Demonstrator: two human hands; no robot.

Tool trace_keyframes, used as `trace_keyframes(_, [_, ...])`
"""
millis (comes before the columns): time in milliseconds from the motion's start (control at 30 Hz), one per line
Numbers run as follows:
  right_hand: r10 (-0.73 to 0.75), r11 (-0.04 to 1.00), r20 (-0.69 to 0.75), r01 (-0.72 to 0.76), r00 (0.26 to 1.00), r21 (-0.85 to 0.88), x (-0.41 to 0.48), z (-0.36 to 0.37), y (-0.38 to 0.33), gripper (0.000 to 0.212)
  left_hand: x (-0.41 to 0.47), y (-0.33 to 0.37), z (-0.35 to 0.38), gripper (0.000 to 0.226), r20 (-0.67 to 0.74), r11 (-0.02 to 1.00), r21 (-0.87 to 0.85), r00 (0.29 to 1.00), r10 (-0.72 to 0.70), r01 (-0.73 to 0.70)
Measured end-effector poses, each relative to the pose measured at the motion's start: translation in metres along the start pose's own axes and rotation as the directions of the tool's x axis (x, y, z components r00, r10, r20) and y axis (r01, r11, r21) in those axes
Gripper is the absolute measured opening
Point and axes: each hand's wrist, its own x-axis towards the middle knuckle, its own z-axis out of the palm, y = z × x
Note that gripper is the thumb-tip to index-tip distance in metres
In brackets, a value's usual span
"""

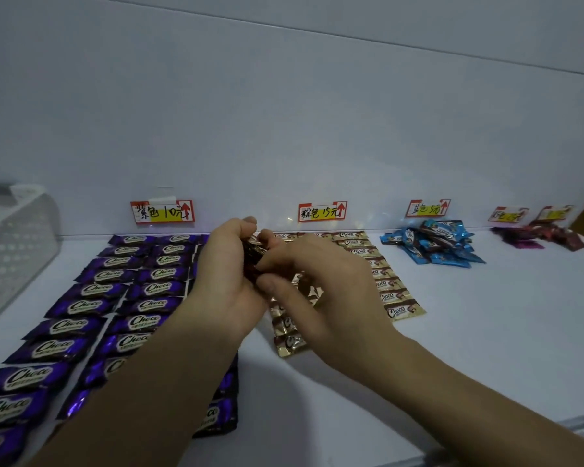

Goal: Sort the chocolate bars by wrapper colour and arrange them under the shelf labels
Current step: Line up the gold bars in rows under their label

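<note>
Chocolate bars [254, 259] in left hand [223, 278], right hand [321, 284], above shelf [486, 332].

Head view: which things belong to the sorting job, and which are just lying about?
Job:
held bars in left hand, right hand pinching them; purple rows; gold rows; blue pile; dark red pile; shelf labels.

Lying about:
white basket, far left, untouched.
</note>
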Motion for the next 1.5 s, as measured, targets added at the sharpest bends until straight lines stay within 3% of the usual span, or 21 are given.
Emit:
trace_keyframes(133, [0.003,0.999,-0.135,-0.010,0.991,-0.052,0.012,0.009,0.012,0.012,0.003,0.001,-0.004,0.040,-0.062,0.994,-0.110,0.998,0.016,-0.023])
trace_keyframes(300, [-0.166,0.974,-0.130,0.141,0.978,-0.179,-0.005,0.025,0.012,0.006,0.005,0.010,-0.001,0.007,-0.078,0.990,-0.141,0.997,-0.015,0.004])
trace_keyframes(367, [-0.226,0.961,-0.164,0.192,0.960,-0.199,-0.010,0.026,0.012,0.011,0.005,0.012,-0.001,0.020,-0.056,0.994,-0.107,0.998,-0.029,0.023])
trace_keyframes(500, [-0.303,0.924,-0.216,0.231,0.928,-0.303,-0.012,0.022,0.011,0.012,0.007,0.011,-0.002,0.006,-0.007,0.991,-0.132,1.000,0.015,-0.016])
trace_keyframes(633, [-0.337,0.907,-0.245,0.243,0.909,-0.345,-0.012,0.021,0.010,0.012,0.005,0.009,0.001,0.019,-0.022,0.986,-0.166,1.000,0.017,-0.020])
trace_keyframes(733, [-0.317,0.928,-0.252,0.245,0.914,-0.280,-0.010,0.021,0.011,0.013,0.003,0.010,0.002,0.023,-0.036,0.985,-0.166,0.999,0.030,-0.035])
trace_keyframes(833, [-0.281,0.953,-0.170,0.254,0.944,-0.165,-0.011,0.023,0.015,0.014,0.004,0.012,0.001,0.021,-0.044,0.987,-0.151,0.998,0.041,-0.047])
trace_keyframes(933, [-0.232,0.957,-0.150,0.198,0.961,-0.212,-0.012,0.024,0.015,0.006,0.005,0.014,0.000,0.029,-0.082,0.989,-0.138,0.996,0.033,-0.044])
trace_keyframes(1067, [-0.253,0.952,-0.126,0.223,0.959,-0.211,-0.007,0.018,0.011,0.003,0.008,0.018,-0.004,0.020,-0.097,0.978,-0.203,0.995,0.034,-0.053])
trace_keyframes(1200, [-0.214,0.956,-0.065,0.195,0.975,-0.219,-0.015,-0.013,0.019,0.021,0.011,0.031,-0.012,0.021,-0.057,0.977,-0.209,0.998,0.022,-0.034])
trace_keyframes(1267, [-0.139,0.965,-0.047,0.125,0.989,-0.231,-0.029,-0.035,0.030,0.025,0.009,0.034,-0.012,0.018,-0.003,0.990,-0.144,1.000,-0.001,0.000])
trace_keyframes(1367, [-0.033,0.973,0.029,0.039,0.999,-0.229,-0.056,-0.064,0.049,0.012,0.005,0.026,-0.009,0.011,0.107,0.997,0.017,0.992,-0.073,0.071])
trace_keyframes(1500, [0.055,0.964,0.126,-0.020,0.991,-0.264,-0.088,-0.081,0.058,0.012,-0.004,0.008,-0.001,0.018,0.251,0.974,0.188,0.953,-0.168,0.122])
